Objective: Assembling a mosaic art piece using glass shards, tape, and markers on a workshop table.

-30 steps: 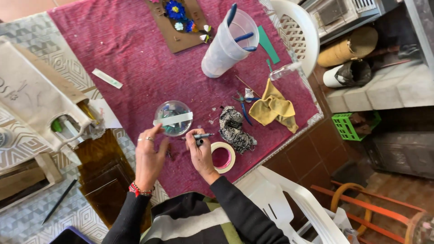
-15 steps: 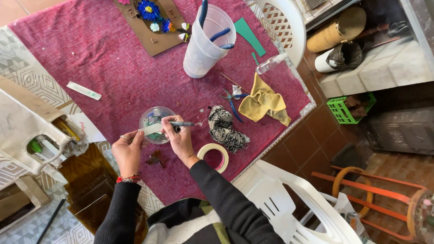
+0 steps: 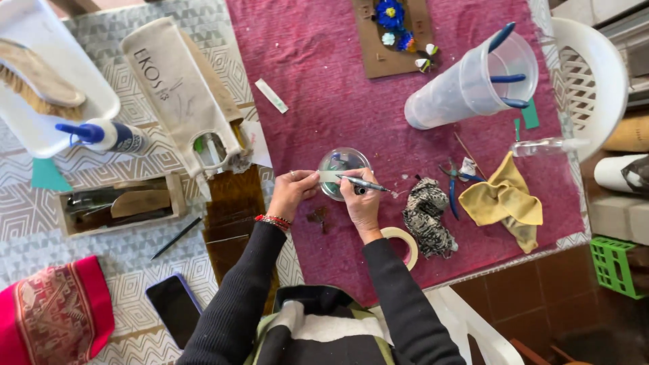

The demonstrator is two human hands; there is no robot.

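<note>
We pinch the slim silver pen [image 3: 363, 182] in our right hand [image 3: 360, 203], its length lying across the round clear glass jar [image 3: 341, 170], whose left rim our left hand [image 3: 292, 192] grips on the desk [image 3: 324, 81].

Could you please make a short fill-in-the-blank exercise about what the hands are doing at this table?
1. The right hand holds a ____ over the clear round dish.
2. The left hand wears red ____ at the wrist.
3. The roll of tape lies on the ____ cloth.

Missing words: pen; bracelets; magenta
</note>
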